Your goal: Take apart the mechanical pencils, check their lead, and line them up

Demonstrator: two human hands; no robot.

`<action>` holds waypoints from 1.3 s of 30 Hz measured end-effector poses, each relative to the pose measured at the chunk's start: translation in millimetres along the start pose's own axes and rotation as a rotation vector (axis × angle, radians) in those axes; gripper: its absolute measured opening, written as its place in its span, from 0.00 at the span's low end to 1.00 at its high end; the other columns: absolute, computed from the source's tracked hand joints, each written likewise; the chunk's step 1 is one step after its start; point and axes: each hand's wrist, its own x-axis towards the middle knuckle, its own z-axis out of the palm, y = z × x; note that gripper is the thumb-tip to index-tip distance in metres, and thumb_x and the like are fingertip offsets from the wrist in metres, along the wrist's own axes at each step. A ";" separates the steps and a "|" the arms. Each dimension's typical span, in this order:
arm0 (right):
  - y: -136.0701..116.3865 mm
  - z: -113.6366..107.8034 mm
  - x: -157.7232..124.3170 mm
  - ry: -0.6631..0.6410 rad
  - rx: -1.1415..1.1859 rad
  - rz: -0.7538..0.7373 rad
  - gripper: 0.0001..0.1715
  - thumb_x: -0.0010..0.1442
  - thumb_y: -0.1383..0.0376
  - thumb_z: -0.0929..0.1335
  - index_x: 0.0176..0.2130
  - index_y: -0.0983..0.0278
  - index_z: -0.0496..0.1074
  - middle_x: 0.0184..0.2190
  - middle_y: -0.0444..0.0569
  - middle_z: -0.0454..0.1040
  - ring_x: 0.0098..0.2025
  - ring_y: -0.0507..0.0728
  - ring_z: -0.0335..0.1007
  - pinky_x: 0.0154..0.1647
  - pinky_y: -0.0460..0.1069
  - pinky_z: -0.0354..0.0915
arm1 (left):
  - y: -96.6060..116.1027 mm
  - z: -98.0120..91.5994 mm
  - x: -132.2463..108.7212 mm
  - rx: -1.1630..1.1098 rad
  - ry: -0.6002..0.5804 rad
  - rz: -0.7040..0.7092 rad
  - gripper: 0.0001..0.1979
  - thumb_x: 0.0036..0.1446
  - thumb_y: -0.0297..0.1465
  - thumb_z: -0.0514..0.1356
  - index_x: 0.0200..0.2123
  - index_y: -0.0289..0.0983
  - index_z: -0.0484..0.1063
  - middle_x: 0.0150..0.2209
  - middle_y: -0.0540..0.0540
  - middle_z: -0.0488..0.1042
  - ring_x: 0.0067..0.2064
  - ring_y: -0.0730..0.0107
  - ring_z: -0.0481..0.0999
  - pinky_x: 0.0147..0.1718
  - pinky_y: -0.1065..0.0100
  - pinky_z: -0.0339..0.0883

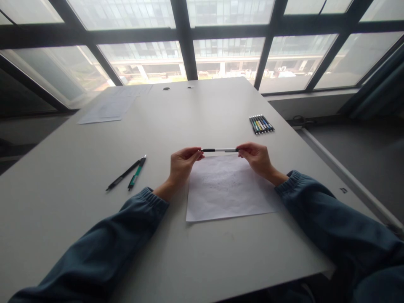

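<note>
A pen (220, 150) with a white barrel and a black grip is held level, stretched between my two hands. My left hand (184, 163) pinches its black end, and my right hand (257, 158) pinches the other end, where the clip is. Below the pen a white sheet of paper (230, 189) with faint marks lies flat on the table. To the left of my left hand rest a black pen (123, 176) and a green and black pen (137, 173), close together at their upper ends.
On the white table (202, 109), several pens (261, 124) lie side by side at the right. More papers (109, 107) are spread at the far left. Small round fittings (166, 89) sit near the back edge. Windows (225, 59) stand beyond it.
</note>
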 end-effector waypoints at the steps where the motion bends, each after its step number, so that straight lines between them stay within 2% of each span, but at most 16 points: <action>1: 0.7 0.1 0.3 0.017 0.005 0.009 0.17 0.54 0.54 0.76 0.37 0.64 0.78 0.26 0.46 0.78 0.29 0.55 0.75 0.34 0.52 0.74 | -0.2 0.2 0.0 0.010 0.002 0.015 0.22 0.43 0.41 0.76 0.38 0.33 0.82 0.33 0.41 0.83 0.33 0.63 0.84 0.42 0.60 0.79; 8: 4.7 0.6 1.8 0.075 0.071 0.032 0.17 0.53 0.55 0.77 0.37 0.65 0.78 0.27 0.48 0.79 0.29 0.56 0.77 0.33 0.52 0.75 | -4.4 -1.4 0.3 0.092 -0.026 0.071 0.17 0.47 0.40 0.74 0.37 0.35 0.83 0.32 0.42 0.82 0.34 0.64 0.82 0.40 0.62 0.77; 14: 6.4 -0.5 1.6 0.089 0.066 0.032 0.18 0.53 0.54 0.77 0.37 0.64 0.78 0.27 0.47 0.79 0.29 0.56 0.77 0.34 0.53 0.76 | -2.3 -3.8 1.1 0.144 -0.056 0.184 0.12 0.47 0.38 0.73 0.34 0.38 0.84 0.37 0.42 0.81 0.38 0.66 0.79 0.36 0.67 0.73; 19: 5.9 -0.6 1.3 0.085 0.086 0.034 0.17 0.52 0.55 0.77 0.37 0.65 0.78 0.26 0.47 0.79 0.29 0.55 0.77 0.33 0.52 0.75 | -2.2 -4.1 0.9 0.178 -0.051 0.219 0.10 0.50 0.37 0.72 0.35 0.39 0.84 0.37 0.43 0.80 0.39 0.67 0.78 0.34 0.69 0.70; 39: 9.0 -1.2 1.6 0.069 0.051 0.031 0.16 0.54 0.55 0.76 0.35 0.65 0.78 0.24 0.47 0.78 0.25 0.53 0.72 0.29 0.50 0.71 | -2.1 -3.6 1.7 0.212 -0.044 0.214 0.10 0.51 0.38 0.71 0.35 0.38 0.83 0.36 0.43 0.80 0.38 0.68 0.77 0.33 0.69 0.67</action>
